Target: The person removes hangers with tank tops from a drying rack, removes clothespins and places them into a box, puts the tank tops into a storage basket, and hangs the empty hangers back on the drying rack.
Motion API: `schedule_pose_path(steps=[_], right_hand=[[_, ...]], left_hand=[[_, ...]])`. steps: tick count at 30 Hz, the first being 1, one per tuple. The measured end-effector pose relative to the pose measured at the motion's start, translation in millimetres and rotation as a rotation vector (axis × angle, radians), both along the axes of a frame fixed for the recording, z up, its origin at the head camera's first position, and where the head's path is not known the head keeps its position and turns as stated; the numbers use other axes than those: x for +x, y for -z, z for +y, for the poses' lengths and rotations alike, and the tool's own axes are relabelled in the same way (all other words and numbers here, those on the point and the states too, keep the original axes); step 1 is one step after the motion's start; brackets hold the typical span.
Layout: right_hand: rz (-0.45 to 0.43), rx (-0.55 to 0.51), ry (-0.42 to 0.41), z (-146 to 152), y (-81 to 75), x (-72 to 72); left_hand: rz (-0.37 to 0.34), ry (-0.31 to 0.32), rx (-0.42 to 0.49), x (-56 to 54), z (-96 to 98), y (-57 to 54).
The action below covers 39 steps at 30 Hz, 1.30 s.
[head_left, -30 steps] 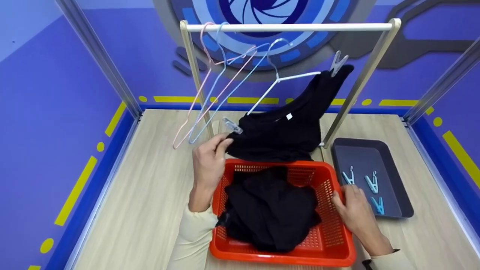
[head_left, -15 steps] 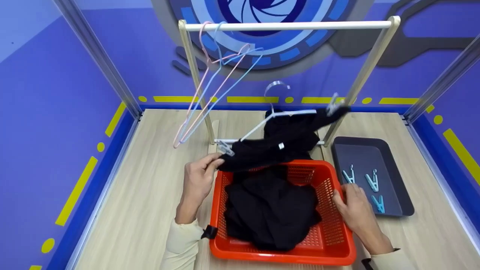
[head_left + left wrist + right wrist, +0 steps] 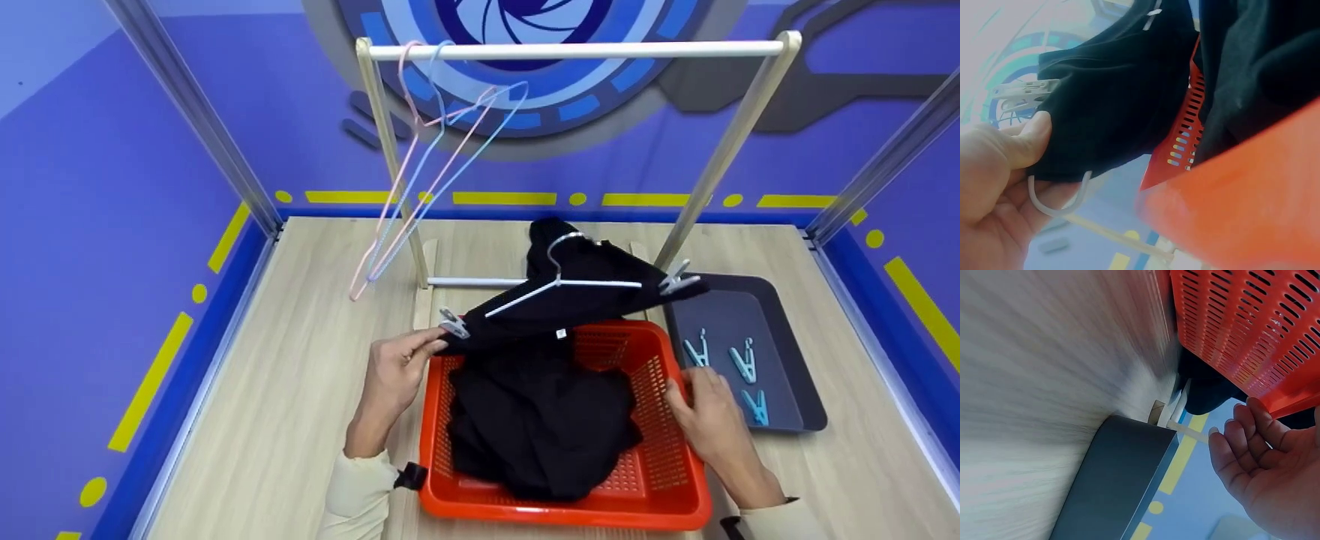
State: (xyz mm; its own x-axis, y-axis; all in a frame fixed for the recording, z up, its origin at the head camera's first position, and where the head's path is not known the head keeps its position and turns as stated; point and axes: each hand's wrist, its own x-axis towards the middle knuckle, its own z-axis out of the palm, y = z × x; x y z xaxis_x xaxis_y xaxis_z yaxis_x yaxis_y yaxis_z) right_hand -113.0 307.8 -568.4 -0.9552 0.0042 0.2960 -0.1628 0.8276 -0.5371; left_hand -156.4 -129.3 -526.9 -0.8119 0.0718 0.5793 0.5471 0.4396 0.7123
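My left hand pinches the near-left end of a black garment with a small white neck label, spread along a white hanger with a metal hook. In the left wrist view a pale hanger loop sticks out beside my fingers. A clear clothespin grips the cloth near this hand, and another clothespin is at the far end. My right hand holds the right rim of a red basket, thumb over the edge, fingers curled outside. Crumpled black cloth lies in the basket.
Behind stands a rack with a white bar. A pink hanger and a blue hanger hang at its left end. To the right, a dark grey tray holds light blue clothespins. Blue walls enclose the table.
My left hand has moved down and slightly left, lowering the hanger and garment from in front of the rack to over the basket's back edge. The right hand has stayed on the rim.
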Motion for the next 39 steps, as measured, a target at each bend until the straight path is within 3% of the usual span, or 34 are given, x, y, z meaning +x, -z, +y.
schedule_pose_path(steps=[8, 15, 22, 32, 39], right_hand=[[-0.028, -0.009, 0.008, 0.6, -0.7, 0.7], [-0.008, -0.007, 0.005, 0.1, -0.8, 0.3], [0.001, -0.018, 0.006, -1.0, -0.3, 0.3], [0.0, -0.025, 0.013, -0.3, 0.9, 0.4], [-0.02, -0.036, 0.019, 1.2, 0.8, 0.7]], left_hand=[[-0.062, 0.075, 0.042, 0.4, -8.4, 7.5], [-0.071, 0.088, 0.015, 0.6, -13.5, 16.3], [-0.04, 0.088, -0.006, -0.5, -15.3, 23.1], [0.065, 0.151, -0.044, -7.0, -18.6, 25.2], [0.124, 0.135, -0.087, -7.3, -18.1, 27.8]])
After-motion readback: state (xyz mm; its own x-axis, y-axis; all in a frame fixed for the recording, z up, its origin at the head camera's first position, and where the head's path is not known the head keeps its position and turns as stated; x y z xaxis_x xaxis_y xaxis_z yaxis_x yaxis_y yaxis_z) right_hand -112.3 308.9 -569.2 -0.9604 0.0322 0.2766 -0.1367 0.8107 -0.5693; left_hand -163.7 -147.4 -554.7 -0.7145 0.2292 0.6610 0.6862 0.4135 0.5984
